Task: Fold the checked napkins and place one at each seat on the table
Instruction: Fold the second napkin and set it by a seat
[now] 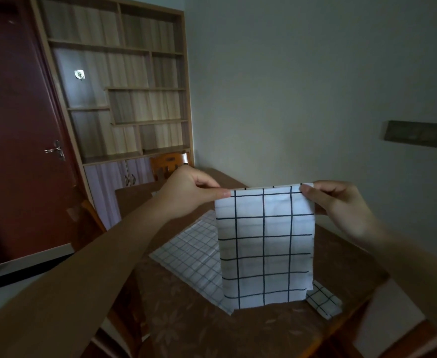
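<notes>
Napkin (265, 244) hanging straight down over the table (186, 326), long axis vertical, top corners pinched level by left hand (186, 192) and right hand (341, 205), both equally near.

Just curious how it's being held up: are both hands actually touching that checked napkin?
Touching. The head view shows the left hand and right hand each pinching a top corner of the held napkin, thumbs pressed on the cloth.

brown table (341, 254) under two flat checked napkins (191, 251)
</notes>
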Tool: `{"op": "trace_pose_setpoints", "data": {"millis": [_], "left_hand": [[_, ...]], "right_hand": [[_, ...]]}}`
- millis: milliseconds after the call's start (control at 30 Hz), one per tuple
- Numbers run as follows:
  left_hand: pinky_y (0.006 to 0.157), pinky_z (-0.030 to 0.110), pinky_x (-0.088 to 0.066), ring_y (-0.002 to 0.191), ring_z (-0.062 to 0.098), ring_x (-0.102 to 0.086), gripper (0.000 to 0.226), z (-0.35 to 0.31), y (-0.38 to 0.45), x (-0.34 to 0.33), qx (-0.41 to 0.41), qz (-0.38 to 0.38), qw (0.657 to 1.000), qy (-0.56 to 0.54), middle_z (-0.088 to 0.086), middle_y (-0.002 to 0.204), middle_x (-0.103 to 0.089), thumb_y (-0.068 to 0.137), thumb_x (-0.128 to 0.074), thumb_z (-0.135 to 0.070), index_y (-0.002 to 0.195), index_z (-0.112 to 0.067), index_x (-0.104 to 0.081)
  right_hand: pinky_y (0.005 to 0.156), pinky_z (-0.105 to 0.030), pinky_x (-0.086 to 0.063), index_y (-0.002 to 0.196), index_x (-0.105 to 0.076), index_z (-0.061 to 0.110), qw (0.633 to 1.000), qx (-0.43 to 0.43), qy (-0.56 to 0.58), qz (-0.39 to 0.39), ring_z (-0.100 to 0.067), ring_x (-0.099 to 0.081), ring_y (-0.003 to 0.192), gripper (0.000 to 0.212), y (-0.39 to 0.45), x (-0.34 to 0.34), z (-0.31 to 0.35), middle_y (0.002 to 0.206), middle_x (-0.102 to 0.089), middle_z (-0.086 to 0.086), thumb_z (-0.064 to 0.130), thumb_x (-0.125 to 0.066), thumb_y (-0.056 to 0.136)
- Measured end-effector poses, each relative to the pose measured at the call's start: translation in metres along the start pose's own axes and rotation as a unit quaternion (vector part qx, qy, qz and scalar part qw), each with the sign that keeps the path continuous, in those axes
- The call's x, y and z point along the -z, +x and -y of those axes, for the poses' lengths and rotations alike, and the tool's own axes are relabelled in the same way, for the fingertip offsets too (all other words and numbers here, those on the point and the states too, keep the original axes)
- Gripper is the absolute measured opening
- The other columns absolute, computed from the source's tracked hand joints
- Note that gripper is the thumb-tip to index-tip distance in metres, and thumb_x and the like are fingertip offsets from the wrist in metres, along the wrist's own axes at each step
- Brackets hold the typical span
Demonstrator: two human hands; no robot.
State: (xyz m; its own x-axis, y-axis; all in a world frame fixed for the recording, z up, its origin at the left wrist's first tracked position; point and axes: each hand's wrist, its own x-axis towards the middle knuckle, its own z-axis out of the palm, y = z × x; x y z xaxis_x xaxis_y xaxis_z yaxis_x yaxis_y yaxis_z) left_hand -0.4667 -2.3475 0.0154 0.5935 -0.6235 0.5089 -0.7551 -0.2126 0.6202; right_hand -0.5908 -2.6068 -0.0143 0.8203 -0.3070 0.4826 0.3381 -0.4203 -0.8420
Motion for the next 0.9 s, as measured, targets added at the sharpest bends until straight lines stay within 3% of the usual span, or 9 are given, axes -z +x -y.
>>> {"op": "trace_pose_setpoints", "data": {"millis": [133,333,433,500,600,633,733,833,900], "left_hand": [[0.072,0.004,-0.047,0.086,-0.005,-0.067,0.017,0.005,-0.002,-0.003,0.024,-0.046,0.997,-0.06,-0.015,0.089,-0.073,0.079,-0.077,-0.018,0.094,-0.023,-0.074],[0.071,0.011,-0.052,0.08,0.001,-0.069,0.007,0.01,-0.002,-0.007,0.032,-0.013,0.998,-0.052,-0.01,0.083,-0.075,0.082,-0.074,-0.017,0.085,-0.023,-0.075],[0.073,0.014,-0.053,0.082,0.004,-0.068,0.003,0.008,-0.001,-0.009,0.042,-0.044,0.995,-0.074,-0.006,0.084,-0.074,0.085,-0.07,-0.022,0.085,-0.023,-0.073],[0.082,0.028,-0.057,0.093,0.015,-0.07,0.016,0.003,0.001,-0.014,0.102,-0.068,0.966,-0.229,0.0,0.094,-0.074,0.083,-0.069,-0.029,0.094,-0.017,-0.073],[0.095,0.044,-0.053,0.11,0.026,-0.067,0.059,-0.007,0.004,-0.026,0.171,-0.031,0.882,-0.438,0.011,0.118,-0.07,0.073,-0.072,-0.045,0.121,-0.01,-0.064],[0.096,0.043,-0.052,0.11,0.023,-0.067,0.059,-0.008,0.003,-0.031,0.176,-0.02,0.888,-0.424,0.007,0.117,-0.071,0.073,-0.074,-0.046,0.121,-0.013,-0.064],[0.087,0.036,-0.056,0.1,0.014,-0.071,0.023,-0.013,-0.004,-0.043,0.151,-0.014,0.942,-0.299,-0.001,0.106,-0.075,0.091,-0.065,-0.031,0.109,-0.019,-0.069],[0.092,0.045,-0.054,0.099,0.02,-0.069,0.023,-0.01,-0.005,-0.044,0.139,-0.039,0.952,-0.27,0.012,0.109,-0.072,0.093,-0.062,-0.032,0.109,-0.018,-0.071],[0.089,0.038,-0.055,0.098,0.016,-0.071,0.022,-0.011,-0.005,-0.041,0.138,-0.059,0.951,-0.272,0.005,0.106,-0.074,0.094,-0.061,-0.031,0.108,-0.017,-0.071]], "right_hand": [[0.075,-0.041,-0.043,0.08,-0.057,-0.017,1.0,0.014,-0.003,0.007,-0.026,-0.051,0.071,0.064,-0.002,0.0,0.005,0.079,-0.052,-0.039,0.046,-0.064,0.083],[0.066,-0.036,-0.037,0.072,-0.047,-0.018,0.999,0.03,-0.023,0.012,-0.021,-0.038,0.059,0.051,-0.005,0.001,0.013,0.061,-0.036,-0.017,0.026,-0.055,0.096],[0.068,-0.038,-0.038,0.079,-0.049,-0.021,0.999,0.04,-0.008,0.008,-0.023,-0.042,0.064,0.069,-0.004,-0.003,0.016,0.067,-0.044,-0.032,0.046,-0.057,0.09],[0.07,-0.039,-0.038,0.086,-0.051,-0.022,0.999,0.049,0.006,-0.003,-0.023,-0.045,0.07,0.075,-0.001,-0.006,0.021,0.077,-0.048,-0.039,0.053,-0.057,0.088],[0.066,-0.031,-0.037,0.086,-0.056,-0.018,0.995,0.08,0.025,-0.058,-0.018,-0.044,0.07,0.048,0.008,-0.011,0.027,0.074,-0.05,-0.027,0.029,-0.051,0.098],[0.065,-0.03,-0.037,0.086,-0.056,-0.017,0.993,0.091,0.032,-0.071,-0.018,-0.044,0.07,0.046,0.01,-0.011,0.029,0.074,-0.05,-0.024,0.026,-0.05,0.099],[0.063,-0.033,-0.038,0.083,-0.057,-0.009,0.992,0.078,0.058,-0.078,-0.021,-0.045,0.066,0.05,0.01,-0.012,0.034,0.07,-0.049,-0.014,0.038,-0.052,0.097],[0.063,-0.034,-0.041,0.086,-0.066,0.002,0.999,0.013,-0.019,0.037,-0.017,-0.048,0.059,0.065,0.001,-0.004,0.026,0.059,-0.05,0.005,0.067,-0.058,0.079],[0.069,-0.028,-0.048,0.085,-0.068,0.014,0.985,-0.04,-0.094,0.142,-0.018,-0.059,0.06,0.052,-0.009,-0.004,0.023,0.06,-0.062,0.01,0.065,-0.067,0.072]]}}
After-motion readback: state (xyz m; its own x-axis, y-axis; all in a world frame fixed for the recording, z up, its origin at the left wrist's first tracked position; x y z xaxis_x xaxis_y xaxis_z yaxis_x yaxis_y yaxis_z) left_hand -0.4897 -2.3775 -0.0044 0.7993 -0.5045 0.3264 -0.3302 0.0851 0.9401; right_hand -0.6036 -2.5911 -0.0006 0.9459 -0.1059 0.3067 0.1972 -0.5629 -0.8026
